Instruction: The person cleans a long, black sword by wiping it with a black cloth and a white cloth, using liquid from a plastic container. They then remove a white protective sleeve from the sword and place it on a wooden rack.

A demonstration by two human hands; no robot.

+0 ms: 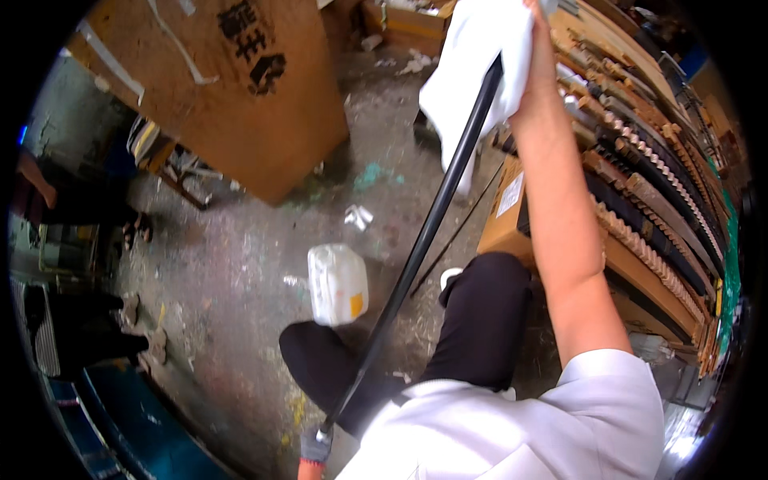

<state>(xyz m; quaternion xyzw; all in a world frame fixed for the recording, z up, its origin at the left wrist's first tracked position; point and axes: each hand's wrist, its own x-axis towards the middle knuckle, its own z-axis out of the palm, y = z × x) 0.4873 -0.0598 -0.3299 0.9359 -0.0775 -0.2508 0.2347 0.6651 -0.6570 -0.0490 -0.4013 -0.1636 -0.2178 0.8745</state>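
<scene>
A long, thin black rod (433, 220) slants across my lap, from the lower left up to the upper right. At its lower end, my left hand (316, 446), in a grey glove with a red cuff, is closed around it. High at the upper right, my right hand (541, 68) grips a white cloth (472, 48) that is draped over the rod's upper part. The cloth hides the rod's far end and most of my right fingers. Loose folds hang down beside the rod.
A translucent plastic jug (338, 280) stands on the stained floor by my knee, near crumpled white scraps (358, 217). Long moulding strips (640, 188) are stacked at right, beside a cardboard box (504, 210). A large brown panel (264, 120) stands far left. Other people's legs (96, 328) show at left.
</scene>
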